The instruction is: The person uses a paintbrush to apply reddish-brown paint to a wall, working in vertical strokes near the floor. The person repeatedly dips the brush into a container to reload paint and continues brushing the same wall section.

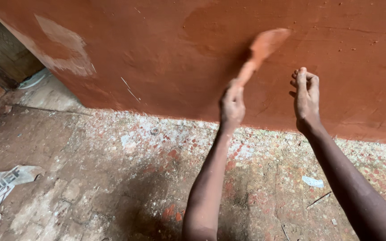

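- Our biggest thing is the red-brown wall [166,49]. It stands right in front of our grip and looks wet and dark near the brush tip.
- Below our grip lies the dusty floor [112,178], speckled with red and white bits. Far off to the left of the grip lies a crumpled paper [1,185].
- Our left hand [232,103] is closed tight around the bottom of the brush handle.
- Our right hand [307,96] sits just right of the grip — fingers curled loosely in, holding nothing, close to the wall.
- The paint brush [261,51] sticks up from our left fist, its blurry tip on or near the wall. We think it is light and stiff, maybe slippery with paint — the low handle is the best place to hold.
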